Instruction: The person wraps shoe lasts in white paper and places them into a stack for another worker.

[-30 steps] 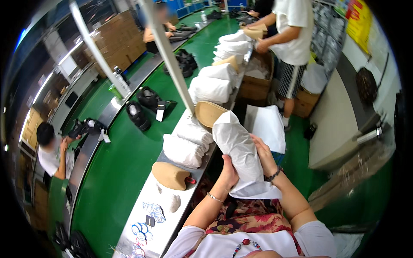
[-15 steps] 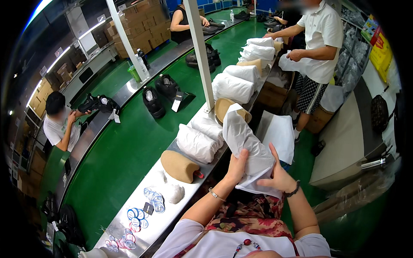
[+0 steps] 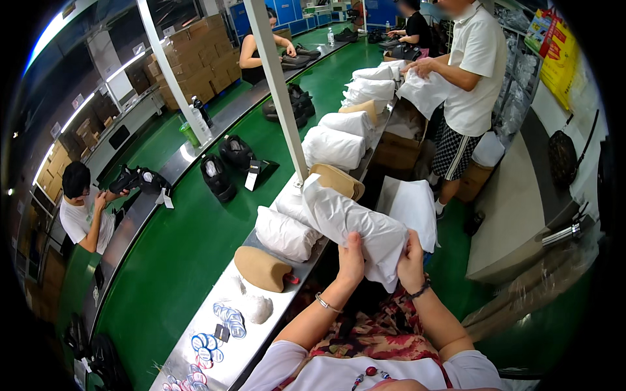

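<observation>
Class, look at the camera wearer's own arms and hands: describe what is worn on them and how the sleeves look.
Both forearms are bare. The left hand has a thin silver bracelet at the wrist; the right hand has a dark beaded bracelet at its wrist. No gloves on either. Short white sleeves cover the upper arms, over a red floral patterned garment at the lap.

A white paper-wrapped bundle [image 3: 352,225], crinkled and elongated, lies tilted in the air, its near end lowest.
</observation>
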Tool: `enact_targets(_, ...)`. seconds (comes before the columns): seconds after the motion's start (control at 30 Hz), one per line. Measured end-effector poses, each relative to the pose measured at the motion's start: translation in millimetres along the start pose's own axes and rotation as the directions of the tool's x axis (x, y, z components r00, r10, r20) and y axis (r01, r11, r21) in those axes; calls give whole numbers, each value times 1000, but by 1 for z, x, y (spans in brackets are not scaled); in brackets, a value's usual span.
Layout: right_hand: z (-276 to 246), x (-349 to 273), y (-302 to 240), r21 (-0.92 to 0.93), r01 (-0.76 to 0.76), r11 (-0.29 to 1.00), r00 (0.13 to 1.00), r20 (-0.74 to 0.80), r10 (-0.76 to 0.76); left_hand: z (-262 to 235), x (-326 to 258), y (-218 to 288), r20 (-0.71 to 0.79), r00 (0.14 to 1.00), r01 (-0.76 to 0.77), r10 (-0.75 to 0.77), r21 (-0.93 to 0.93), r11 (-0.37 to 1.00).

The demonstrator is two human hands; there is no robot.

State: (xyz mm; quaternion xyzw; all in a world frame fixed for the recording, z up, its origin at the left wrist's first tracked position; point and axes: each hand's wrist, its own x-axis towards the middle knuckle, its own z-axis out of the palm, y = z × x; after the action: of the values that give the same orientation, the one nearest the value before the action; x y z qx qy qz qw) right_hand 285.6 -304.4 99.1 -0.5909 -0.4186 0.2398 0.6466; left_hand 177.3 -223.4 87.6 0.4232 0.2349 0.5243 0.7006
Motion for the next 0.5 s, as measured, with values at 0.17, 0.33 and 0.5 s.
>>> enact_targets(0.17,-6,0,-25,311,-92,946,941,339,-20,-1,4,5,-44,997,-68,66,-39,997)
enact_targets(0.33,-3,1,-19,103,-40,994,963,269,11,5,5,17,23,991,133,-131,-202,970)
enact_targets(0.5,6,-2,-29,-80,66,995,996,62,-61,27,2,44,-50,981,169,-188,-258,951)
